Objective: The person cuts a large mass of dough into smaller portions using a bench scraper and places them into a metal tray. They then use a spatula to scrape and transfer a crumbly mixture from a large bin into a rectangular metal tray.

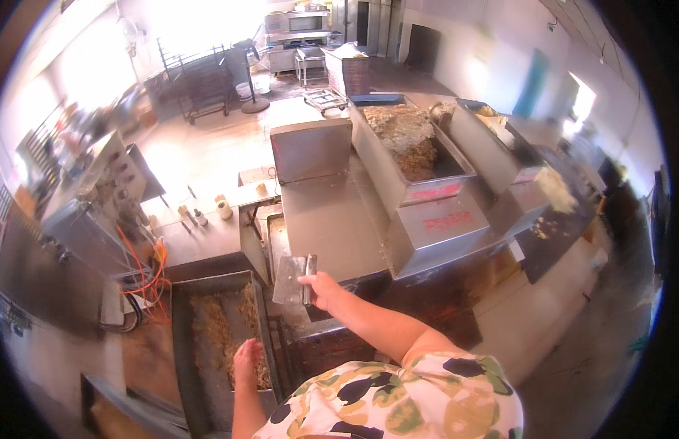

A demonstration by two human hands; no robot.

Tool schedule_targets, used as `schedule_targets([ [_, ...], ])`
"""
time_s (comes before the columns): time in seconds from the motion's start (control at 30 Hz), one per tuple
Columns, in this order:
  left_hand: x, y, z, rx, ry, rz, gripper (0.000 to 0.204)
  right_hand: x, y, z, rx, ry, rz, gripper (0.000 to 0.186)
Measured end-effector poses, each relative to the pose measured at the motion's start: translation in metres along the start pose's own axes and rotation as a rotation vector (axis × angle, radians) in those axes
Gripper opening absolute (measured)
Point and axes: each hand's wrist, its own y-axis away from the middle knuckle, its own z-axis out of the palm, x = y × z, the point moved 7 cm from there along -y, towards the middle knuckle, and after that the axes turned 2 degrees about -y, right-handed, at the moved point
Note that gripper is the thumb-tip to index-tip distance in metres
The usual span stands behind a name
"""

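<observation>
My right hand (322, 288) is closed round the bar handle of a metal dough scraper (289, 280), its flat blade pointing left. It is held over the near edge of a bare steel worktable (332, 227). My left hand (247, 356) is low over a long dark metal trough (181, 351), beside a strip of brown, crumbly dough-like mass (213, 329). Its fingers look loosely stretched, with nothing visible in them. Whether they touch the mass is hard to tell.
Right of the worktable, a deep steel bin (438, 175) holds a brown and pale mass; a second bin (500, 172) holds pale dough. At left are a control box (98, 197), orange cables (155, 267) and a low table with small bottles (224, 208). Racks (200, 88) stand farther back.
</observation>
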Motion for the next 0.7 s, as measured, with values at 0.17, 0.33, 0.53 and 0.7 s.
schedule_targets([
  [0.17,0.078,0.014,0.15,-0.255,0.124,0.045,0.045,-0.011,0.005,-0.038,-0.121,0.078,0.036,0.025],
  [0.33,0.094,0.03,0.235,-0.138,0.273,0.075,0.023,-0.055,0.05,-0.062,-0.29,0.248,0.05,0.036],
  [0.53,0.116,0.021,0.318,-0.083,0.528,0.151,0.02,-0.139,0.094,-0.119,-0.38,0.407,-0.12,0.04],
  [0.7,0.112,-0.035,0.347,0.149,0.401,0.096,0.015,-0.216,0.156,-0.176,-0.55,0.418,-0.092,0.024],
])
